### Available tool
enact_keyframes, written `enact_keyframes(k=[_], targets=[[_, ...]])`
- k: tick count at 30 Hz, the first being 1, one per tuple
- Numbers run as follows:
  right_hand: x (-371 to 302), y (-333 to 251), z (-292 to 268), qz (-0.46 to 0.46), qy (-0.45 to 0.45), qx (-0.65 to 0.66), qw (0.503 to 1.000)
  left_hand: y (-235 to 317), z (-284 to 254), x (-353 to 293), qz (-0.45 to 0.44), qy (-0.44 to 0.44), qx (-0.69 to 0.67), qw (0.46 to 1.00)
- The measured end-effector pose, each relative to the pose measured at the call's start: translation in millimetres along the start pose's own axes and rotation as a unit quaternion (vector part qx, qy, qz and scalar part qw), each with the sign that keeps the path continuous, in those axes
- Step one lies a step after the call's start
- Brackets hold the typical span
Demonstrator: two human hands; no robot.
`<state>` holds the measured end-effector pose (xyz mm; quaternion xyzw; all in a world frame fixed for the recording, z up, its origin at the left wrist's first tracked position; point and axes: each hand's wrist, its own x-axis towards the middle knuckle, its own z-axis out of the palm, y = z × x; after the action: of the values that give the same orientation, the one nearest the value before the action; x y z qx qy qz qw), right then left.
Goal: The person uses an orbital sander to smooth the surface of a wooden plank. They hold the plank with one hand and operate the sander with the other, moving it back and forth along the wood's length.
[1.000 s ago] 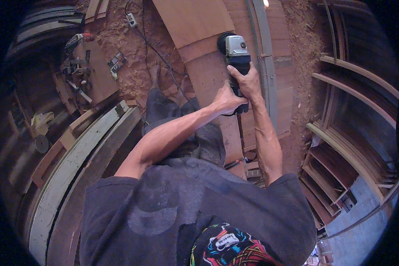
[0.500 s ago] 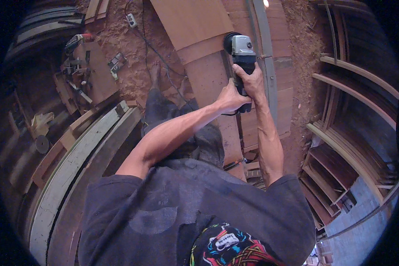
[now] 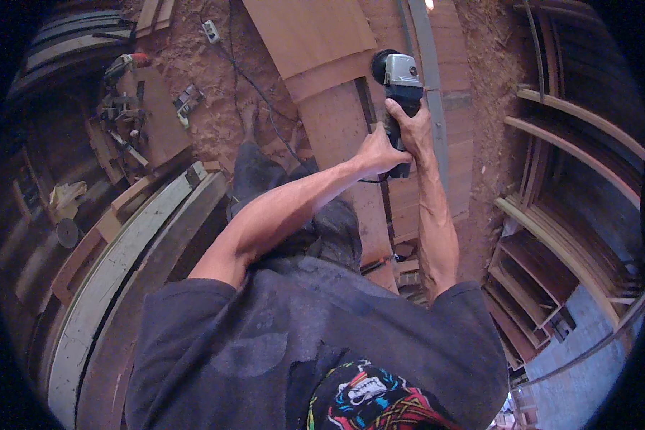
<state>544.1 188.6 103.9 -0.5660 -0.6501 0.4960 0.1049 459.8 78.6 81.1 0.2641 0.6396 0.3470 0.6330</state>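
Note:
An angle grinder with a silver head and a black body is held in both my hands. My left hand is closed around the rear of its body. Just ahead of it, my right hand grips the body behind the silver head, thumb laid across the top. The grinder's dark round disc sits at the left of the head, over the edge of a wooden panel. Whether the disc touches the wood I cannot tell. A reddish plank lies to the left of the tool.
A grey strip runs along the boards on the right. Wood shavings cover the floor. A power cord leads to a white socket block. Long beams lie at left, near a red-tipped power tool. Wooden frames stand at right.
Both hands have shifted the grinder slightly to the right. A dark gap along the plank's edge beside the tool now shows more.

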Motion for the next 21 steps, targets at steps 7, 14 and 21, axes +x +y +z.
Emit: enact_keyframes(k=[7,14,21], targets=[[-14,-11,10,0.000,-0.013,-0.049,0.999,4,-12,-21,-0.010,-0.014,-0.022,1.000],[-27,-13,39,-0.026,-0.038,-0.050,0.998,-8,-28,-47,-0.010,0.021,-0.046,0.999],[-47,-33,68,-0.041,-0.091,-0.059,0.993,-39,-39,-71,-0.015,0.071,-0.094,0.993]])
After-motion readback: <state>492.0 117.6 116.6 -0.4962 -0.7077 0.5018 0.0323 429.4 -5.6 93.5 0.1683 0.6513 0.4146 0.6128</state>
